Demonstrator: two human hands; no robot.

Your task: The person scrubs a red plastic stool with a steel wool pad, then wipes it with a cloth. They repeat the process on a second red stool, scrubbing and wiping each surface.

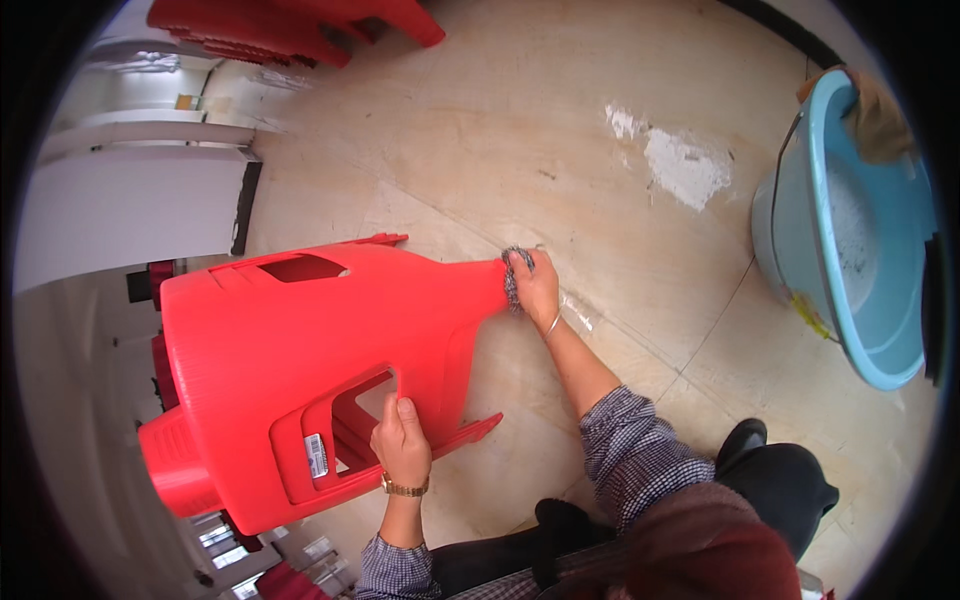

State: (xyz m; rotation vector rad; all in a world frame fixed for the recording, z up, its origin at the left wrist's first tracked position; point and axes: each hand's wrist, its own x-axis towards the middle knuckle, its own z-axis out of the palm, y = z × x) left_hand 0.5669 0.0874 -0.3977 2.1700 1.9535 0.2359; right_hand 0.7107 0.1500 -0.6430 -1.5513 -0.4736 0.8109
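Note:
A red plastic stool (pixel 322 330) lies tilted on its side in front of me, its legs pointing right and its seat side to the left. My left hand (pixel 403 442), with a gold-coloured watch on the wrist, grips the edge of an opening in the stool's side, beside a white label (pixel 316 455). My right hand (pixel 534 283), with a bangle on the wrist, holds a steel-wool scouring pad (pixel 514 279) against the end of one stool leg.
At the right stands a light blue plastic bucket (pixel 829 225) with foamy water in it and a brown cloth (pixel 879 120) over its rim. More red plastic stools (pixel 300 26) are at the upper left. The tiled floor (pixel 487 135) has a white worn patch (pixel 686 166).

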